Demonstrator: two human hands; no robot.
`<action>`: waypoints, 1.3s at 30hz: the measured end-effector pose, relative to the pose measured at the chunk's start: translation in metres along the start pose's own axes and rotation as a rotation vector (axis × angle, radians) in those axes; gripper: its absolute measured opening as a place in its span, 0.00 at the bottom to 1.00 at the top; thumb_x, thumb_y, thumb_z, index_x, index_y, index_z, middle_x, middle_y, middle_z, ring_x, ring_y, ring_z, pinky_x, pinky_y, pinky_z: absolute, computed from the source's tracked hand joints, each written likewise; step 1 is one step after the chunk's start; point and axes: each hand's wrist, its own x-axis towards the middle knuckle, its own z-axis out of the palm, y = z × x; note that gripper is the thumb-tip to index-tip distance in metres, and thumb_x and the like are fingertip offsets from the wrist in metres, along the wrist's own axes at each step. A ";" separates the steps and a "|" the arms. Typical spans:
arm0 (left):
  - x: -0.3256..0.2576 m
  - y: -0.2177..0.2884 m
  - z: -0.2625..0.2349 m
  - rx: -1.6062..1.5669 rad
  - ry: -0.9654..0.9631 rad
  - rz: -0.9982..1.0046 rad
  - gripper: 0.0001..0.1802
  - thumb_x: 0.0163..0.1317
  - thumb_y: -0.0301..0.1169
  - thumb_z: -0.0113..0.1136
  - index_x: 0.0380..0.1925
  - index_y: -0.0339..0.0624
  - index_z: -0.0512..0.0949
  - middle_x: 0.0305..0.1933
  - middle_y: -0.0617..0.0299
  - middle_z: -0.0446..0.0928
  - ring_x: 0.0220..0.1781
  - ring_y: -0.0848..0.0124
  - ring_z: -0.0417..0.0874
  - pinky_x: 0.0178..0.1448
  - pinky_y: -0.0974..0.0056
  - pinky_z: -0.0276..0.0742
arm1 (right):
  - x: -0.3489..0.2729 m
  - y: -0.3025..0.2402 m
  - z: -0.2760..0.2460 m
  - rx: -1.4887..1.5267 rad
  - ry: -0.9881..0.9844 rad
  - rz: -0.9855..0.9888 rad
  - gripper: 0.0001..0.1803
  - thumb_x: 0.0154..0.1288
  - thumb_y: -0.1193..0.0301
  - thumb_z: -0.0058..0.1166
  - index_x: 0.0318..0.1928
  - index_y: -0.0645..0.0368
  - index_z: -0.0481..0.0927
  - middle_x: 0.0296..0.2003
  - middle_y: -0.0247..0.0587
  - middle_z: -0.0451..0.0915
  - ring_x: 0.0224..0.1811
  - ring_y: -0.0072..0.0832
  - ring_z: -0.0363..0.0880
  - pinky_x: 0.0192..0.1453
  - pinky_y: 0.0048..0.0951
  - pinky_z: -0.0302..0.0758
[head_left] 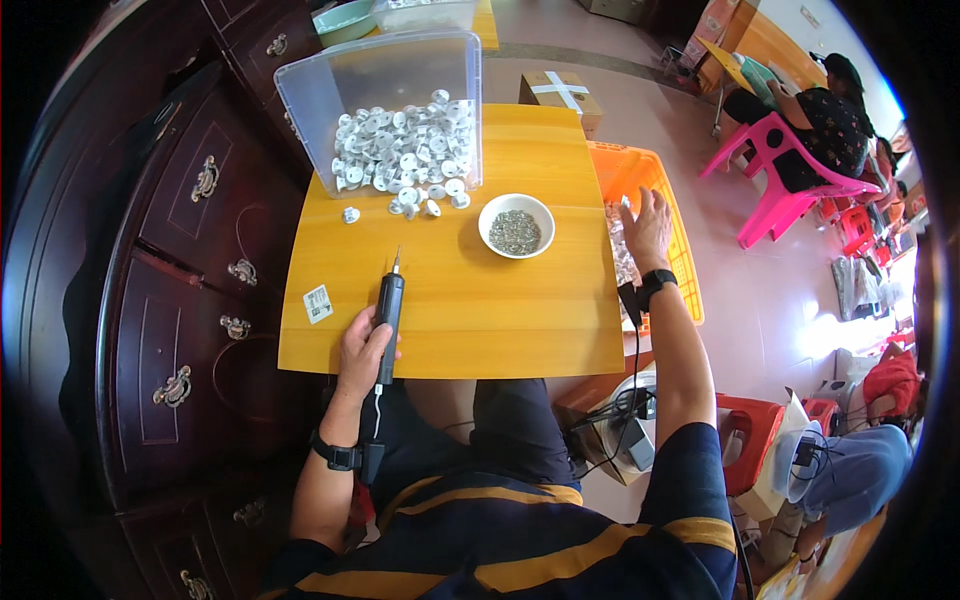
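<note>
My left hand (362, 350) grips a black electric screwdriver (388, 305) that lies on the yellow wooden table (500, 310), its tip pointing away from me. My right hand (646, 225) reaches off the table's right edge over an orange crate (625, 175), fingers spread, touching the pale parts inside. A white bowl (516, 225) of small metal screws stands between the two hands. Behind it a clear plastic bin (385, 110) lies tipped on its side, spilling several white round plastic parts (405, 150) onto the table.
A dark wooden cabinet with brass handles (190, 260) runs along the left. A taped cardboard box (562, 92) sits beyond the table. Cables and a power unit (625, 425) lie by my right knee. Another person sits on a pink chair (790, 190) at far right.
</note>
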 end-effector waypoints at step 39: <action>-0.007 -0.009 0.020 -0.013 0.125 0.087 0.15 0.65 0.33 0.57 0.46 0.35 0.76 0.27 0.65 0.77 0.24 0.75 0.79 0.31 0.68 0.78 | -0.130 -0.083 -0.077 0.223 -0.255 0.268 0.29 0.64 0.61 0.59 0.62 0.61 0.70 0.56 0.64 0.74 0.55 0.60 0.76 0.58 0.52 0.74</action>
